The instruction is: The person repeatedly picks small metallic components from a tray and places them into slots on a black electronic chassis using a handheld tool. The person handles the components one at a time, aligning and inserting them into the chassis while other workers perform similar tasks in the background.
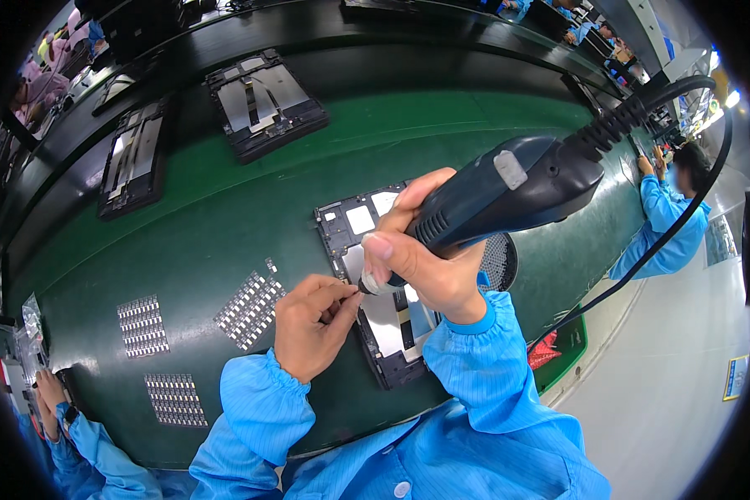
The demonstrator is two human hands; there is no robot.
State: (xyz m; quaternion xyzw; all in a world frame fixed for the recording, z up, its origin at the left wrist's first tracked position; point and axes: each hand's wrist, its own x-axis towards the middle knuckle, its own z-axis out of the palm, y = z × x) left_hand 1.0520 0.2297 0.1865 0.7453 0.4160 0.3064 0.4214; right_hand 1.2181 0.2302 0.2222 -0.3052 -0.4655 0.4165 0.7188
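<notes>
My right hand (433,271) grips a dark electric screwdriver (496,196), held tilted with its nose down to the left and its thick cord rising at upper right. At the screwdriver's tip, my left hand (315,321) has thumb and forefinger pinched together. Whatever lies between those fingers is too small to make out. Beneath both hands an opened flat electronic device (383,321), black-framed with silvery panels, rests on the green bench. Part of it is hidden by my hands. Close to my left hand lies a sheet of small rectangular parts (252,310).
Two more sheets of small parts (142,326) (176,400) lie to the left. Similar opened devices (267,104) (133,158) sit farther back. A round mesh-patterned dish (500,262) stands right of the device, above a green bin (573,354). Co-workers in blue sleeves (667,212) (100,450) flank the bench.
</notes>
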